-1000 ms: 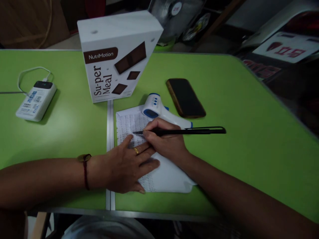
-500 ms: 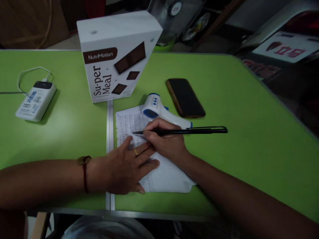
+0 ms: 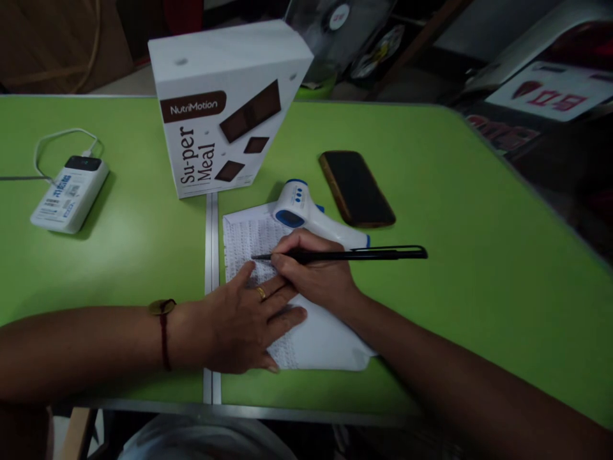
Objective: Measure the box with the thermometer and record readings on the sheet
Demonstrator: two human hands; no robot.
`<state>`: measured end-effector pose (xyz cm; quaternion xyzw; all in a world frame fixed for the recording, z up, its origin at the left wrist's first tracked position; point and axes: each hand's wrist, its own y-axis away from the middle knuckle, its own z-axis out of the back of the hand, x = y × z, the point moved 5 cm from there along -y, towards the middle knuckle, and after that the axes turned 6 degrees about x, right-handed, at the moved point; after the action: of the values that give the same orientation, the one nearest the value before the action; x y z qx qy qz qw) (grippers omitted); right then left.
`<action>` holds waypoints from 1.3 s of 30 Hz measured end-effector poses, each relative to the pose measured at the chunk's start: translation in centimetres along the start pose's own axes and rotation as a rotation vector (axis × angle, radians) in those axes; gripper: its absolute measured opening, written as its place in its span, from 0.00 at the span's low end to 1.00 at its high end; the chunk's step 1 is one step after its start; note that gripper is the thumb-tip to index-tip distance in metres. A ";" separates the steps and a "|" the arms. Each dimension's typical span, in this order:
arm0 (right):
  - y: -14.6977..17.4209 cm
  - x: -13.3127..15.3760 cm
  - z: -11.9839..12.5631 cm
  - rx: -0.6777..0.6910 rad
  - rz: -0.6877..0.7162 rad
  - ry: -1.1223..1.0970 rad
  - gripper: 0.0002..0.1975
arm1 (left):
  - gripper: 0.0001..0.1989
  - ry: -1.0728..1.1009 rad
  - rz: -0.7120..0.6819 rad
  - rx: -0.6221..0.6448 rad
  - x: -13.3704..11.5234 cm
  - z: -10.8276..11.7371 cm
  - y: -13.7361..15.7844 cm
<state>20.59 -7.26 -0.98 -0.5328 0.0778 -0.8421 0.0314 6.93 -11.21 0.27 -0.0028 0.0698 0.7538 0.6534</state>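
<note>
My right hand (image 3: 316, 268) grips a black pen (image 3: 373, 253), its tip on or just above the written part of a sheet of paper (image 3: 330, 335). Rows of small handwriting cover the paper's left side; its right side is blank. My left hand (image 3: 244, 319) lies flat across the sheet with fingers spread, a ring on one finger, the fingertips beside or under the right hand. A white and blue infrared thermometer (image 3: 316, 220) rests on the paper's far edge, just beyond my right hand, which hides part of the sheet.
A white NutriMotion box (image 3: 205, 121) stands upright beyond the paper. A phone (image 3: 357, 188) lies to the right of the thermometer. At the left, a white power bank (image 3: 71, 198) has a cable plugged in. The green table (image 3: 479, 255) has a metal seam (image 3: 211, 255) left of the paper.
My right hand and the pen have shifted slightly left along the writing. The left hand, paper and other objects have stayed in place.
</note>
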 end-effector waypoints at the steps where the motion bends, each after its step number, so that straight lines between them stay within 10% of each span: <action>1: 0.0 0.0 0.0 0.000 0.002 -0.005 0.05 | 0.37 0.001 -0.001 0.002 0.0 0.0 0.0; 39: -0.1 0.0 0.5 -0.039 -0.001 -0.002 0.07 | 0.36 -0.015 -0.007 -0.017 0.0 0.4 0.2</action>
<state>20.99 -7.20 -0.74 -0.5343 0.0938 -0.8398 0.0210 6.81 -11.16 0.67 -0.0030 0.0584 0.7522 0.6563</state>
